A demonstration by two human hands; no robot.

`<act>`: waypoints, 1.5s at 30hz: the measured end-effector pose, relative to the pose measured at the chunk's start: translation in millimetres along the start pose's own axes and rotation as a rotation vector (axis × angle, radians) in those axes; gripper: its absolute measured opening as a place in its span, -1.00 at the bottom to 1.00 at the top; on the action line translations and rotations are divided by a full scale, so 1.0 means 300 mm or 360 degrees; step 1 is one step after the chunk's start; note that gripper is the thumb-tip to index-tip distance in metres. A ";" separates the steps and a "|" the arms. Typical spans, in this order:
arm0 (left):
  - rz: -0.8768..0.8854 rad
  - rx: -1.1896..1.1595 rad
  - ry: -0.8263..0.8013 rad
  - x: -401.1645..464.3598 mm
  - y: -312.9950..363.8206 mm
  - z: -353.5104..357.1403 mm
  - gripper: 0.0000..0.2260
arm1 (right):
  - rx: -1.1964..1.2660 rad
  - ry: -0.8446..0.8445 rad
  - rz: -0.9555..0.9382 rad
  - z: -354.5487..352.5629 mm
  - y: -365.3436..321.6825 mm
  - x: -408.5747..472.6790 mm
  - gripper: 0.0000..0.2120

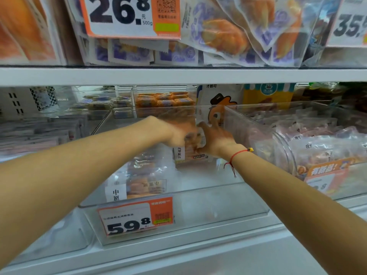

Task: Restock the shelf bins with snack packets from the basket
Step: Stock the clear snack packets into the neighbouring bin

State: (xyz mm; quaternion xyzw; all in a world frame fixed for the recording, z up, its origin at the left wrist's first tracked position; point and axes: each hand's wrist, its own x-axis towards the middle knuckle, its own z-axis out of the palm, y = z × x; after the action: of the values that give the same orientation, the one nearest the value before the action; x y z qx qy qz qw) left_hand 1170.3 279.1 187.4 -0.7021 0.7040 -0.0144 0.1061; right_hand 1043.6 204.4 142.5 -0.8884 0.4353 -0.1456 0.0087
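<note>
I am placing a snack packet point(189, 150) into the middle bin point(218, 207); my left hand point(178, 133) and right hand point(216, 139) both grip it. Next I should release it upright.

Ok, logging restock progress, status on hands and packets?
Left hand and right hand both on snack packets, inside the clear middle bin. Hands blurred. Nothing blocking.
</note>
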 end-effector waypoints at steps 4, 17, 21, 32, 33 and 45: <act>-0.0054 0.0121 -0.0269 -0.021 0.004 0.009 -0.56 | 0.0026 -0.0031 0.0012 -0.004 0.002 -0.004 -0.22; -0.0100 0.0156 -0.0318 -0.045 0.011 -0.012 -0.58 | 0.0019 -0.0326 -0.0076 -0.027 -0.039 0.001 -0.83; -0.0124 0.0144 -0.0310 -0.034 0.016 0.005 -0.58 | -0.0024 -0.0387 -0.0067 -0.007 -0.029 0.014 -0.81; -0.0043 -0.0169 0.0116 -0.202 0.009 -0.037 -0.66 | -0.0074 -0.0749 -0.0035 -0.110 -0.027 -0.126 -0.48; -0.0049 -0.0207 0.0184 -0.241 0.017 -0.044 -0.66 | -0.0028 -0.0660 -0.0057 -0.125 -0.028 -0.153 -0.54; -0.0312 -0.0856 0.1031 -0.769 0.169 0.057 -0.84 | 0.0800 -0.0174 -0.0236 -0.256 -0.221 -0.661 -0.85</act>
State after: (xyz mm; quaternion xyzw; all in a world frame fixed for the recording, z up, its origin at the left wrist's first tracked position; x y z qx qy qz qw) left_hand 1121.3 510.7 191.9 -0.7275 0.6097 -0.0600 -0.3090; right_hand 959.5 408.1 175.8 -0.8944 0.3181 -0.2011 0.2419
